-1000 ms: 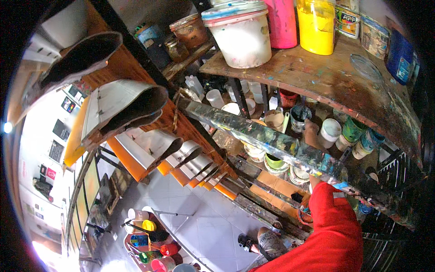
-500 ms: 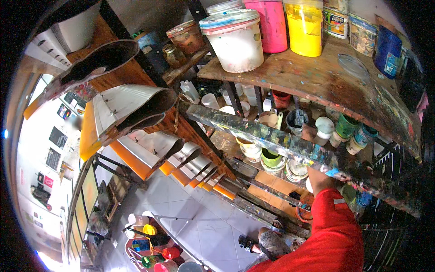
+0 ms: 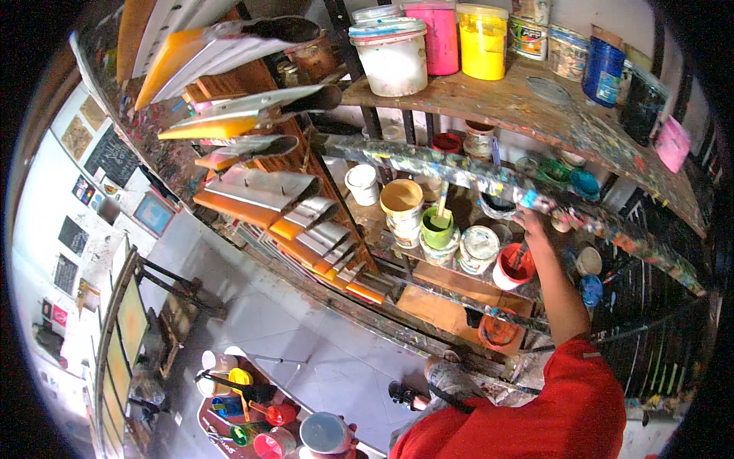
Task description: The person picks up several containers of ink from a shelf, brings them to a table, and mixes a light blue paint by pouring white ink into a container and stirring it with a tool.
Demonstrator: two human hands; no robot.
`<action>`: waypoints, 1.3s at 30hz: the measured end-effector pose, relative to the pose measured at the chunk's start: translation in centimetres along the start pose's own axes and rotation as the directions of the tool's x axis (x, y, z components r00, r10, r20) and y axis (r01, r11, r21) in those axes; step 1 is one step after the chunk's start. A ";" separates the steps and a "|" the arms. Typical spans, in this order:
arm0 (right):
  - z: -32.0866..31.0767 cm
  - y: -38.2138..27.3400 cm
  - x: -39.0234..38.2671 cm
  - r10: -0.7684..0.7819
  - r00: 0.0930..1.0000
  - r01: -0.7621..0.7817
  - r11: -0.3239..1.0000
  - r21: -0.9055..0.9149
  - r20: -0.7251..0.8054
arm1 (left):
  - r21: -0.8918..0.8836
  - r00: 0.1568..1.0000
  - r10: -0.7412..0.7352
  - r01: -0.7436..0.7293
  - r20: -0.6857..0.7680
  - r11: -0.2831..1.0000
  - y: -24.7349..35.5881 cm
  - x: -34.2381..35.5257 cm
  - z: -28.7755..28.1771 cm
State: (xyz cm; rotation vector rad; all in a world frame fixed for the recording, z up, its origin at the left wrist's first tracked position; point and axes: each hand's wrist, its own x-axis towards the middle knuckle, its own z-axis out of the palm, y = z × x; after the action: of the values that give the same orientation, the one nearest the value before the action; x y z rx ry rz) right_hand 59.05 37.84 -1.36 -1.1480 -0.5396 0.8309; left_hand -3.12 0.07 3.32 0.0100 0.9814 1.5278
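Observation:
My right hand (image 3: 531, 223) reaches from the red sleeve under the paint-crusted bar, fingers curled at a dark-rimmed tub (image 3: 495, 205); what they grip is unclear. Below it stands a white bucket of red paint (image 3: 511, 269) with a dark stick inside. Nearby are a lidded white tub (image 3: 478, 249), a green pot (image 3: 436, 236) holding a brush, and an ochre-topped container (image 3: 401, 197). Low in the view, small reddish shapes beside a grey-topped bucket (image 3: 323, 431) may be fingers of my left hand, but I cannot make them out clearly.
Screen-printing squeegees (image 3: 256, 187) hang along the left of the shelving. An upper plank (image 3: 482, 99) holds large paint tubs. A low cart (image 3: 210, 424) with several coloured pots stands bottom left, near a metal rack (image 3: 130, 321). My foot (image 3: 401, 394) shows on the tiles.
The view has turned, bringing the squeegees and lower-shelf pots higher and flatter. My right arm now shows more bare forearm, hand near the dark tub, and the red-paint bucket has come into sight.

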 end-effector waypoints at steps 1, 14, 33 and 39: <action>-0.3 -1.1 -1.6 0.122 0.991 -0.124 0.992 -0.036 -0.054 | -0.223 0.999 -0.041 0.047 0.030 0.974 -0.2 -0.3 -0.7; -2.0 -7.1 -21.2 0.447 0.879 -0.437 0.895 -0.090 0.169 | -0.249 0.993 0.005 0.024 0.115 0.968 0.9 -0.7 -1.8; 24.5 -4.3 -44.2 0.627 0.024 -0.015 0.779 -0.626 0.779 | -0.709 0.839 0.394 -0.534 -0.376 0.461 -5.1 -22.0 -10.5; 31.2 -2.4 -58.9 0.574 -0.419 0.101 0.800 -0.592 0.704 | -0.441 0.490 0.527 -0.868 -0.694 0.226 -13.9 -30.0 -13.2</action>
State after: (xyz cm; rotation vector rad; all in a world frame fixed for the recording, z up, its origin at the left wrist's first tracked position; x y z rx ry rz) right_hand 1.28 8.04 13.62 -0.5269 -2.1309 2.3446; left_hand 8.48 -33.56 2.50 -0.5770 0.5079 2.8941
